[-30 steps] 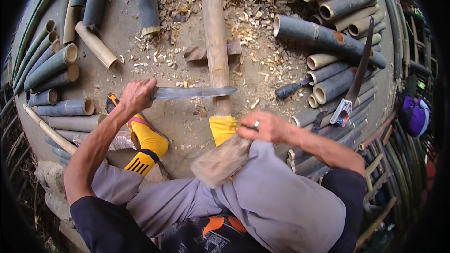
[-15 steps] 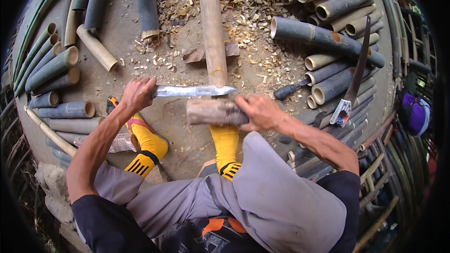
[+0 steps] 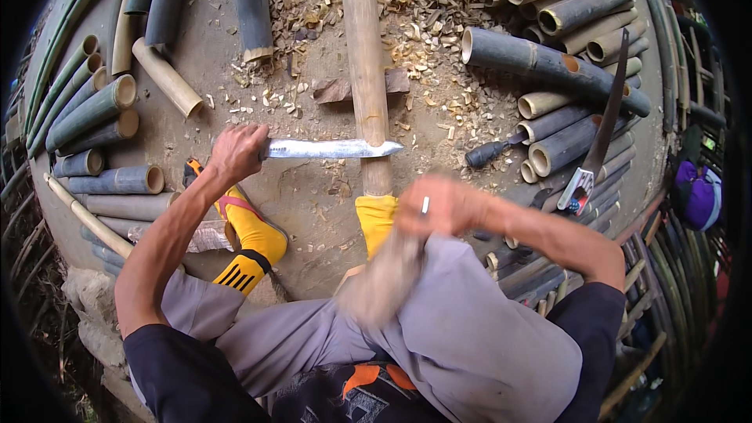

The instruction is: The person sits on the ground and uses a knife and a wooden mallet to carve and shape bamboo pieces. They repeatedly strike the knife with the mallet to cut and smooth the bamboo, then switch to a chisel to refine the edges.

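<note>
My left hand [image 3: 235, 153] grips the handle of a long steel knife [image 3: 333, 148] and holds its blade flat across a tan bamboo pole [image 3: 366, 70] that runs away from me on the ground. My right hand [image 3: 442, 205] is closed on a wooden mallet [image 3: 384, 278], which is blurred and lowered over my lap, apart from the blade. A foot in a yellow sock [image 3: 376, 219] rests on the near end of the pole. A wooden block [image 3: 341, 88] lies under the pole.
Cut bamboo tubes are stacked at the left [image 3: 86, 113] and right [image 3: 548, 63]. A saw [image 3: 599, 137] leans on the right stack, and a dark-handled tool [image 3: 489, 153] lies beside it. Wood chips [image 3: 423, 31] cover the concrete around the pole. My other yellow-socked foot [image 3: 251, 231] is at left.
The mallet was down by my lap, swung up against the knife's blade, and has dropped back toward my lap. The knife has stayed across the pole.
</note>
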Action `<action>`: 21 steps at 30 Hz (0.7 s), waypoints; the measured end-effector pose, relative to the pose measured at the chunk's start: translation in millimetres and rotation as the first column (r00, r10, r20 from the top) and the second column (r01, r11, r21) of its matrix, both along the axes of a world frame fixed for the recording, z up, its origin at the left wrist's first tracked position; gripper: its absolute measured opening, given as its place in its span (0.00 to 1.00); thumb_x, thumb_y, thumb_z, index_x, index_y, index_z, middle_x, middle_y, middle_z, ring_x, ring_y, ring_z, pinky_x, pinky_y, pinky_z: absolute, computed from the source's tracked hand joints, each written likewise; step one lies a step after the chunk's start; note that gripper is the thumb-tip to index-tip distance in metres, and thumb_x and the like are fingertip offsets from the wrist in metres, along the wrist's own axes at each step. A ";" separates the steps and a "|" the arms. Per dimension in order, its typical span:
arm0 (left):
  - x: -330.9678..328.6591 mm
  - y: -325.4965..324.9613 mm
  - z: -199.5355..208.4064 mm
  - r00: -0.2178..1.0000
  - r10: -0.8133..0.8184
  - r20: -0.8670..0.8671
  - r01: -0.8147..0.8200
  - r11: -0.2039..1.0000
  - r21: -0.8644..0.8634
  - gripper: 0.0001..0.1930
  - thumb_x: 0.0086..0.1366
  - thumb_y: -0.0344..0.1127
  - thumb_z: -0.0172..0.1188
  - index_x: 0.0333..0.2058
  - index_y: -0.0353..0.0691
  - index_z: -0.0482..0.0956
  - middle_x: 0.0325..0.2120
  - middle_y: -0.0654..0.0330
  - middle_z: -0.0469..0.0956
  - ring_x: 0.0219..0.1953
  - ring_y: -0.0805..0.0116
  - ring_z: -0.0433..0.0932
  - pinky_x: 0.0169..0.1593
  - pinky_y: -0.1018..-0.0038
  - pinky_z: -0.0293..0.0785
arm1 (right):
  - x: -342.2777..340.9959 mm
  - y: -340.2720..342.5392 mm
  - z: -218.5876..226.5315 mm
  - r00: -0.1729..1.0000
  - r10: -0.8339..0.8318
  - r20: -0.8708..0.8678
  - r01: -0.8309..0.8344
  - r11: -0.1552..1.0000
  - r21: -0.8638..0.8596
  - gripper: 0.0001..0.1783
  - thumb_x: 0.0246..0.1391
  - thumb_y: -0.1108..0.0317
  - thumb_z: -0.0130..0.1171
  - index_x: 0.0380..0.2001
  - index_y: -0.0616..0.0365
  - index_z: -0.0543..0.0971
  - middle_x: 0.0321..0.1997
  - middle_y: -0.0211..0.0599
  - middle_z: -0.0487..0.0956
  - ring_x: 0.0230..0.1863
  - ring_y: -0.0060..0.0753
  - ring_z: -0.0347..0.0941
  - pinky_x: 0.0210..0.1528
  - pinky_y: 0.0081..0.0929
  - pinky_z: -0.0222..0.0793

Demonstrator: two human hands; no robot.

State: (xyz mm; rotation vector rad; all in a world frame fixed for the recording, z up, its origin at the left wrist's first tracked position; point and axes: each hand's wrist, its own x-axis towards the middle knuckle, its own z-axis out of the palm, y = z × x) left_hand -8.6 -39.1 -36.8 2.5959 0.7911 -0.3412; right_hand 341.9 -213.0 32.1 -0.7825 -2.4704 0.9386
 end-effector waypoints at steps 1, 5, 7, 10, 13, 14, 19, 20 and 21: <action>3.2 0.6 -1.1 1.000 0.001 -0.017 -0.001 1.000 -0.008 0.11 0.45 0.26 0.60 0.28 0.40 0.69 0.24 0.56 0.75 0.29 0.54 0.78 0.34 0.61 0.73 | 18.7 15.0 -16.4 0.998 -0.043 0.040 0.046 0.996 -0.081 0.18 0.42 0.67 0.60 0.39 0.57 0.71 0.33 0.43 0.75 0.34 0.41 0.76 0.32 0.35 0.75; -6.1 0.9 -6.9 0.998 0.042 -0.054 -0.042 0.999 -0.008 0.12 0.44 0.27 0.61 0.29 0.40 0.69 0.24 0.55 0.75 0.29 0.53 0.77 0.34 0.60 0.73 | -2.3 10.1 4.5 0.864 -0.198 0.463 0.302 0.940 -0.160 0.24 0.43 0.66 0.63 0.44 0.57 0.69 0.33 0.44 0.75 0.37 0.45 0.76 0.34 0.40 0.74; -4.3 2.4 -9.2 0.999 0.026 -0.023 -0.026 1.000 -0.015 0.13 0.44 0.27 0.61 0.30 0.40 0.69 0.24 0.55 0.75 0.29 0.53 0.78 0.34 0.59 0.73 | -11.6 -15.6 4.4 0.982 -0.149 0.117 0.159 0.984 -0.083 0.21 0.45 0.68 0.61 0.44 0.57 0.70 0.34 0.43 0.75 0.35 0.43 0.75 0.33 0.37 0.74; -1.3 2.5 -7.0 1.000 0.023 0.001 -0.023 1.000 -0.008 0.13 0.43 0.28 0.61 0.29 0.39 0.69 0.22 0.53 0.76 0.28 0.51 0.78 0.33 0.58 0.74 | 18.8 4.4 -26.3 0.952 -0.146 0.271 0.176 0.980 -0.092 0.35 0.35 0.57 0.70 0.46 0.57 0.67 0.36 0.46 0.75 0.35 0.50 0.76 0.33 0.42 0.74; 11.0 21.6 9.4 0.979 -0.008 -0.205 -0.043 0.969 -0.245 0.08 0.41 0.26 0.59 0.23 0.39 0.71 0.19 0.54 0.75 0.23 0.52 0.76 0.30 0.60 0.73 | 28.3 18.4 -30.6 0.850 -0.293 0.437 0.387 0.912 -0.140 0.43 0.31 0.53 0.74 0.49 0.57 0.66 0.38 0.49 0.76 0.36 0.55 0.76 0.39 0.45 0.74; 11.5 41.8 7.5 0.945 0.010 -0.326 -0.189 0.832 -0.522 0.08 0.38 0.28 0.61 0.21 0.36 0.74 0.17 0.56 0.76 0.20 0.58 0.76 0.26 0.63 0.73 | 22.0 13.3 -20.1 0.837 -0.355 0.417 0.466 0.861 -0.203 0.44 0.29 0.54 0.75 0.50 0.57 0.66 0.37 0.50 0.77 0.36 0.56 0.76 0.41 0.45 0.74; 32.5 66.5 48.6 0.956 0.123 -0.267 -0.267 0.744 -0.613 0.18 0.32 0.34 0.73 0.25 0.34 0.79 0.21 0.57 0.78 0.24 0.67 0.77 0.29 0.70 0.74 | 25.8 -5.2 2.6 0.458 -0.833 0.312 0.846 0.301 -0.440 0.43 0.32 0.56 0.72 0.52 0.60 0.65 0.38 0.49 0.79 0.36 0.44 0.78 0.42 0.36 0.75; 20.2 53.9 38.1 0.964 0.153 -0.216 -0.255 0.755 -0.605 0.19 0.33 0.34 0.74 0.26 0.34 0.79 0.21 0.57 0.79 0.24 0.66 0.77 0.30 0.70 0.74 | 29.7 -7.8 5.3 0.355 -0.889 0.289 0.884 0.219 -0.413 0.40 0.34 0.57 0.71 0.49 0.61 0.65 0.36 0.46 0.78 0.34 0.38 0.77 0.39 0.33 0.74; 16.5 45.7 39.1 0.971 0.178 -0.160 -0.238 0.769 -0.593 0.19 0.34 0.35 0.75 0.27 0.33 0.79 0.22 0.56 0.80 0.25 0.65 0.78 0.31 0.70 0.75 | 33.7 -9.7 13.4 0.277 -0.906 0.320 0.902 0.130 -0.413 0.39 0.34 0.56 0.71 0.47 0.61 0.65 0.36 0.45 0.78 0.35 0.39 0.77 0.40 0.33 0.73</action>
